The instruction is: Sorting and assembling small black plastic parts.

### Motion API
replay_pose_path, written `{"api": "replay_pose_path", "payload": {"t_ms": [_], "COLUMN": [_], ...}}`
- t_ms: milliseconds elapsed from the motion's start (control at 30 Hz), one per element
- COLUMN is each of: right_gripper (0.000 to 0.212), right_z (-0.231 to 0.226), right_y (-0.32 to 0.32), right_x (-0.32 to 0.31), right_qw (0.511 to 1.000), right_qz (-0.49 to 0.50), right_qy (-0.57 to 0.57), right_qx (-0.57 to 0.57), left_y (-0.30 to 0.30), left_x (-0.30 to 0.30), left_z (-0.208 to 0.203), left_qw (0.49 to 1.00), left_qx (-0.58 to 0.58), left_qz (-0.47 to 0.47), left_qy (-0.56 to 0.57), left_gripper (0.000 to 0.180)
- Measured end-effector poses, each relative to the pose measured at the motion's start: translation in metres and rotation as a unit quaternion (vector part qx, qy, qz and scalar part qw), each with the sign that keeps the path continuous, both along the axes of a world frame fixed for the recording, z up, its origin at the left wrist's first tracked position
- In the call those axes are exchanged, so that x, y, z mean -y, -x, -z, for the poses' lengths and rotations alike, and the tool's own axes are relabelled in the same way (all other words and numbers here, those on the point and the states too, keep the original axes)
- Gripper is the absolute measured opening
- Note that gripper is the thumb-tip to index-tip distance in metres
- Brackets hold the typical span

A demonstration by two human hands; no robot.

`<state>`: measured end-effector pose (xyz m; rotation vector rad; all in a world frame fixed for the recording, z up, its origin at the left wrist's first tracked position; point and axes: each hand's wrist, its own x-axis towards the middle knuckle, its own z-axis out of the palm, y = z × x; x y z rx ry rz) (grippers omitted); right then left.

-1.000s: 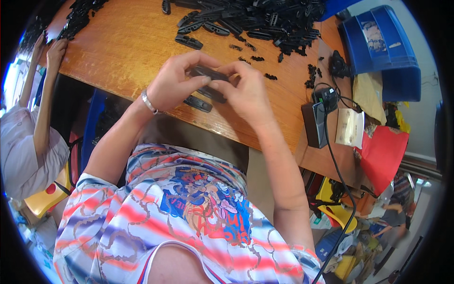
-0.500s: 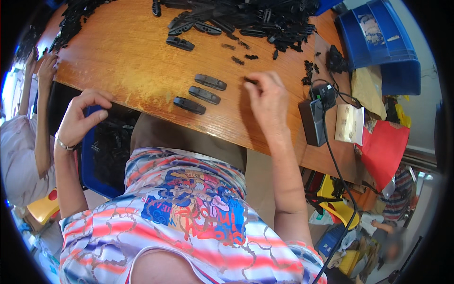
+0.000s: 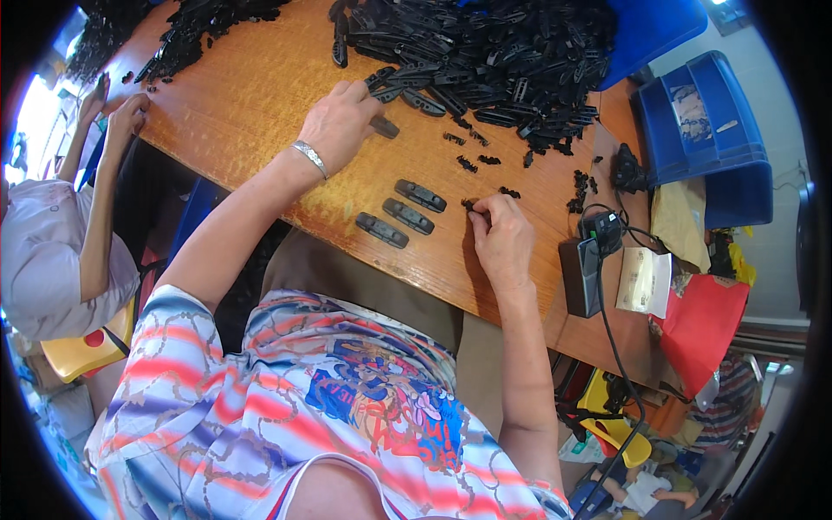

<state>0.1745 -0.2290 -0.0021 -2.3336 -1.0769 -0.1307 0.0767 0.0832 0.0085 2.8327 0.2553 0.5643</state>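
My left hand (image 3: 336, 130) reaches toward the far side of the table, its fingers closed on a black oblong plastic piece (image 3: 385, 127). Part of that piece is hidden behind the fingers. Between finger and thumb of my right hand (image 3: 504, 238) is a small dark plastic part (image 3: 470, 204), mostly covered. Another small black part (image 3: 510, 192) lies just beyond the knuckles. Left of this hand, three black oblong pieces (image 3: 408, 216) lie side by side on the wooden table (image 3: 312, 212).
A large heap of black pieces (image 3: 485, 61) covers the far side, beside a blue bin (image 3: 650, 35). Small parts (image 3: 466, 163) lie before it. At right are a black box with a cable (image 3: 579, 277) and a tissue pack (image 3: 643, 279). Another person's hands (image 3: 121, 117) are at far left.
My left hand has gone from the table's near edge to an oblong piece by the heap and closed on it. My right hand keeps its pinch. The whole view has shifted.
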Motion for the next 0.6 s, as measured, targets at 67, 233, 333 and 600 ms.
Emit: {"api": "replay_pose_path", "payload": {"t_ms": [67,233,333,600], "right_gripper": [0.011,0.014,0.015,0.02], "right_z": [0.002,-0.026,-0.043,-0.059], "right_y": [0.001,0.016,0.026,0.034], "right_x": [0.001,-0.018,-0.04,-0.061], "right_qw": [1.0,0.985,0.968,0.955], "right_qz": [-0.002,-0.012,-0.073,-0.1], "right_qy": [-0.013,-0.139,-0.233,-0.276], "right_qx": [-0.019,-0.104,-0.06,-0.036], "left_y": [0.0,0.012,0.014,0.024], "left_x": [0.001,0.011,0.035,0.062], "left_z": [0.001,-0.01,-0.028,-0.047], "left_qw": [1.0,0.997,0.984,0.906], "left_qx": [0.016,0.024,-0.001,0.072], "left_qz": [0.001,0.031,0.019,0.132], "left_qy": [-0.005,0.063,0.179,0.396], "left_gripper": [0.026,0.021,0.022,0.028]}}
